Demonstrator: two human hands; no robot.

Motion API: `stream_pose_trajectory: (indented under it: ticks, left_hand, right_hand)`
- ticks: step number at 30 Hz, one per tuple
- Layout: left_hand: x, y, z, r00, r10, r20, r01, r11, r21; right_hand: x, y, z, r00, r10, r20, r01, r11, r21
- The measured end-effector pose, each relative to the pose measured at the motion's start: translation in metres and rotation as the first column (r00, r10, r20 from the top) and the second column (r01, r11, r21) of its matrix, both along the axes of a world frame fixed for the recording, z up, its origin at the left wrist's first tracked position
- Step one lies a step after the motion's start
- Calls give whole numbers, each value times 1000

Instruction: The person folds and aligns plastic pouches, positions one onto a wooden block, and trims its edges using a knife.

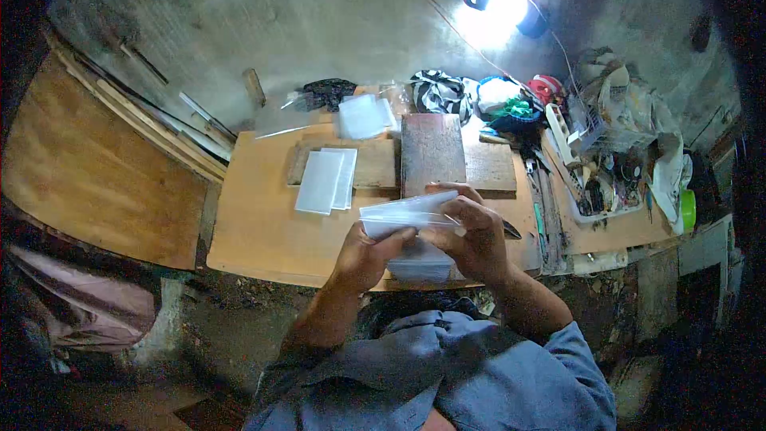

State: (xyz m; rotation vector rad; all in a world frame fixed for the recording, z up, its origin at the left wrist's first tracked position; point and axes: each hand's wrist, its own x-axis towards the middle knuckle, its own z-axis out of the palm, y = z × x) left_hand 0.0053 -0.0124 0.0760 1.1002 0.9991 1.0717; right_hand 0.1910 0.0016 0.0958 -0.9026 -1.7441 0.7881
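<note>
And here are both hands at work over the near side of the wooden table (255, 231), with a sheaf of clear plastic sleeves (399, 215) up off the surface between them. The left hand (363, 259) is closed to a pinch on the sheaf's left end, thumb on the near side; its other fingers are mostly hidden. The right hand (477, 241) is half curled, thumb below and fingers bent around the right end, where the film looks loose and fanned. Gripping at 2 ends probably keeps those slippery layers together.

Right below, partly covered by the hands, sits a stack of similar sleeves (420, 270), close to the body, likely for short reaches. Over to the left, 2 overlapping flat packs (321, 183) rest partly on a plank (379, 161), slightly offset, perhaps so each edge stays easy to catch. Beyond them lies another pile of clear film (361, 118). A dark wooden block (433, 148) lies across the boards, just past the hands, and the lamp (507, 12) shines from the wall side, seemingly to light this work spot.
</note>
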Motion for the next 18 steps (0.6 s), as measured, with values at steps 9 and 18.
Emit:
stream_pose_trajectory:
  ticks: [9,18]
  left_hand:
    - [1,0,0,996,-52,68,61,987,-147]
    - [2,-2,1,998,-45,32,48,993,-108]
  right_hand:
    - [-6,1,4,988,-5,-153,-15,992,-127]
    - [-12,-1,-9,985,-159,-59,154,984,-84]
